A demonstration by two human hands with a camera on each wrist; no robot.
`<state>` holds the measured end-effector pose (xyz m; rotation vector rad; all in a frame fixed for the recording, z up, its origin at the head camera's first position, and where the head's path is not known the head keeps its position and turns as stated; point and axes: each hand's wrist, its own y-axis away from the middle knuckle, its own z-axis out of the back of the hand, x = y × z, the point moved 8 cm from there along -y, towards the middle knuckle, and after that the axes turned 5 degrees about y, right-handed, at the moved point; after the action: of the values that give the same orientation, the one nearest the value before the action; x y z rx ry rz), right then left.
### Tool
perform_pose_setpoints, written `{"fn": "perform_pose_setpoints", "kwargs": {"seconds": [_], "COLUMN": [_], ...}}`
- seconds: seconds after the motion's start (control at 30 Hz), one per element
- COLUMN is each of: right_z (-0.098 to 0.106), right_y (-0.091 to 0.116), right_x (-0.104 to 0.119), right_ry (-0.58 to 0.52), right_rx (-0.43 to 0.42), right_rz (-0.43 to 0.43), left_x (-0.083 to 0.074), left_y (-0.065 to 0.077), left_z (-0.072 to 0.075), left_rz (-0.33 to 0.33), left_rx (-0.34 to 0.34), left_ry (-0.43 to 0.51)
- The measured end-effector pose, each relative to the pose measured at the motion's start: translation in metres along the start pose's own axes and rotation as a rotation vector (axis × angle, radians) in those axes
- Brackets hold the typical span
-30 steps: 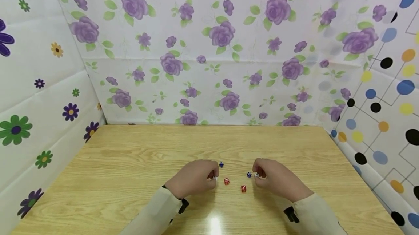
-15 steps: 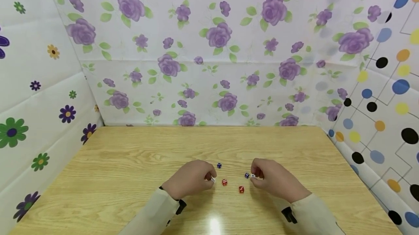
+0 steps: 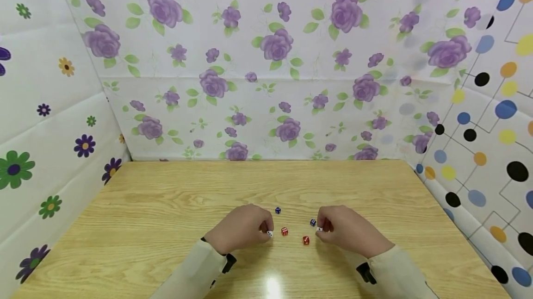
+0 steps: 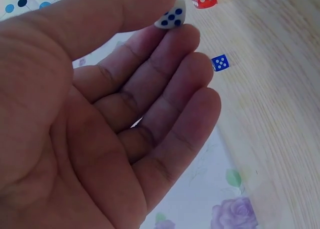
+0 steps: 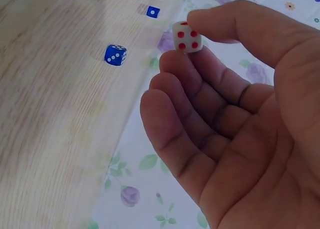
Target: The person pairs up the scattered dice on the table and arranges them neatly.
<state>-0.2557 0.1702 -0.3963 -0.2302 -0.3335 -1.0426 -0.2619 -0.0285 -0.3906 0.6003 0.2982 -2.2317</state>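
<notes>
Between thumb and fingertips my left hand point(image 3: 245, 228) pinches a white die point(image 4: 172, 18), whose blue pips show in the left wrist view. My right hand point(image 3: 350, 230) pinches another white die point(image 5: 188, 37); red pips face the right wrist camera. Both hands are low over the wooden table, facing each other. A red die point(image 3: 284, 231) lies just right of the left hand, and a second red die point(image 3: 306, 240) sits nearer the front, left of the right hand. One blue die point(image 3: 313, 222) rests close to the right fingertips. Farther back is another blue die point(image 3: 277, 210).
The wooden table point(image 3: 175, 192) carries the dice near its front middle. A cloth with purple roses point(image 3: 276, 46) hangs behind it. Flowered cloth point(image 3: 75, 118) stands at the left and dotted cloth point(image 3: 479, 127) at the right.
Both hands have come slightly lower with their white dice, closer to the table. The whole head view has shifted a little; the red and blue dice stay in place on the table.
</notes>
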Motion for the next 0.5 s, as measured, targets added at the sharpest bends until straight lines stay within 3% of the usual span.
{"fn": "perform_pose_setpoints", "kwargs": {"seconds": [0.5], "right_z": [-0.020], "right_y": [0.003], "right_x": [0.009], "right_ry": [-0.060], "right_rx": [0.171], "right_rz": [0.087], "left_x": [-0.002], "left_y": [0.003], "left_z": [-0.024], "left_rz": [0.027], "left_rx": [0.175], "left_ry": [0.054]}}
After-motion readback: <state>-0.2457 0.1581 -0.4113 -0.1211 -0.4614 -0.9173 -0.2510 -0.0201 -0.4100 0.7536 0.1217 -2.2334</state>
